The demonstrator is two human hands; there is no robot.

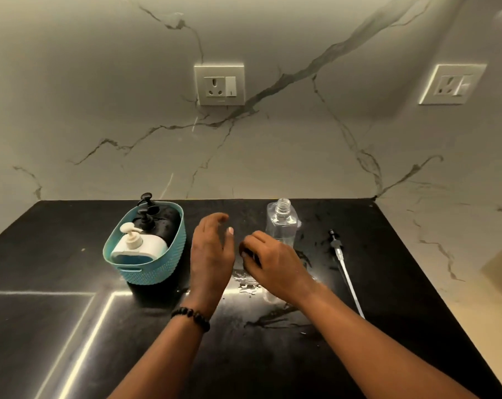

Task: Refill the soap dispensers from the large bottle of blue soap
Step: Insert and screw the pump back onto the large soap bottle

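**Open clear bottle behind the hands, pumps in the basket**

A clear bottle [281,226] stands upright at the frame's centre, cap off and looking empty. Its pump [344,269] lies flat on the black counter [387,283] to the right, apart from it. Just in front of the bottle, the right hand [269,260] curls its fingers around something small and dark; what it is cannot be told. The left hand [212,251] hovers beside it, fingers loosely spread, holding nothing. At left centre, a teal basket [157,269] holds a white dispenser [140,246] with blue soap and black pump bottles [157,217] behind it.
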